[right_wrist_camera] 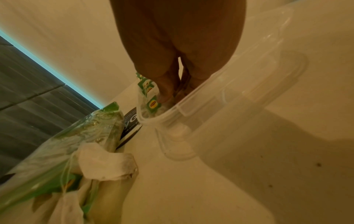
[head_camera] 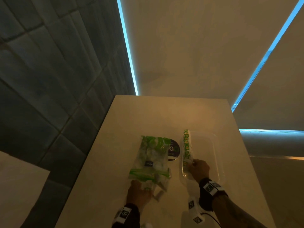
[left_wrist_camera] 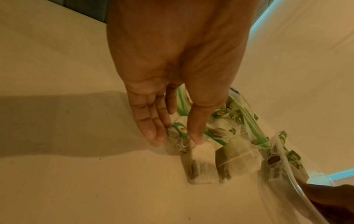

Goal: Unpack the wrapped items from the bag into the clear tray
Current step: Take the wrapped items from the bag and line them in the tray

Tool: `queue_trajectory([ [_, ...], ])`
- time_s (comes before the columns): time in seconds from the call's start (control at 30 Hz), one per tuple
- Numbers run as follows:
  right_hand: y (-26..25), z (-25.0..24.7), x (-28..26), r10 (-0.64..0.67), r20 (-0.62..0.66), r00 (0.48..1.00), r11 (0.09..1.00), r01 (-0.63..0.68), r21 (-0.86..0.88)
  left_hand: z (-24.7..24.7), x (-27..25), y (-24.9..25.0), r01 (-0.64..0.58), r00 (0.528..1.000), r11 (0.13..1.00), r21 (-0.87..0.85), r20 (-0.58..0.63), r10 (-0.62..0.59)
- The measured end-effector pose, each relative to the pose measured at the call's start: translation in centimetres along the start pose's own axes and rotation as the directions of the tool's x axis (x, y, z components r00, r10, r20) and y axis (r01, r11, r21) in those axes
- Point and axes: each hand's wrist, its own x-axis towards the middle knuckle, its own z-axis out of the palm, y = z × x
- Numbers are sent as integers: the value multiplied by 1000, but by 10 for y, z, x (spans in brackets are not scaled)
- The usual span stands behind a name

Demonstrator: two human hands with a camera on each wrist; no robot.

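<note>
since bag [head_camera: 152, 160] lies mouth-toward-person beside clear tray [head_camera: 205, 148] (head view), reach is short. l-wrist: left hand [left_wrist_camera: 178, 60] pinches one teabag [left_wrist_camera: 179, 131] at mouth for extraction. r-wrist: right hand [right_wrist_camera: 176, 45] grips teabag row [right_wrist_camera: 148, 87] upright against tray wall, prob. so it packs tight.

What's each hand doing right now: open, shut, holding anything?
Left hand: pinching a tea bag at the mouth of the bag.
Right hand: pinching the tea-bag row inside the tray.
</note>
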Motion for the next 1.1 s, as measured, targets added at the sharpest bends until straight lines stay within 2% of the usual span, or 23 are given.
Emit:
queue_trajectory([
  [0.23,6,-1,1,-8,28,1000,1000,8,-15,3,3,3,-66,998,997,43,2,66],
  [0.33,6,-7,1,-37,-109,993,999,38,9,4,5,1,-87,996,995,48,-2,87],
  [0.4,-3,-11,-10,-132,-238,962,984,155,83,5,6,-1,-86,996,996,18,13,86],
  [0.43,-10,-12,-19,-217,-254,943,965,246,92,5,8,-1,-76,997,997,0,23,76],
  [0.47,-14,-10,-30,-315,-201,928,939,335,73,5,9,-3,-61,998,998,-27,33,62],
  [0.5,-19,-5,-44,-410,-82,908,911,413,18,7,12,-5,-49,998,997,-65,35,51],
  [0.53,-22,2,-57,-471,92,877,877,477,-52,7,15,-7,-42,998,995,-96,32,45],
  [0.6,-20,24,-81,-457,394,798,810,556,-186,6,16,-10,-43,998,990,-132,33,48],
  [0.63,-18,33,-90,-431,455,779,787,571,-233,5,14,-9,-45,998,987,-155,35,51],
  [0.7,-12,51,-99,-399,465,790,783,557,-275,-2,5,-5,-61,997,975,-216,38,70],
  [0.77,-13,60,-104,-406,424,810,816,530,-232,-9,1,-4,-76,995,959,-273,41,90],
  [0.87,-19,64,-105,-450,315,836,869,490,-61,-22,-6,2,-107,985,933,-342,91,146],
  [0.93,-25,64,-101,-459,226,859,888,443,121,-29,-13,9,-154,970,908,-390,115,214],
  [1.0,-35,60,-100,-449,225,864,884,393,254,-37,-21,17,-209,950,884,-418,126,284],
  [1.1,-49,52,-97,-430,293,854,866,298,400,-47,-31,29,-302,912,857,-418,134,387],
])
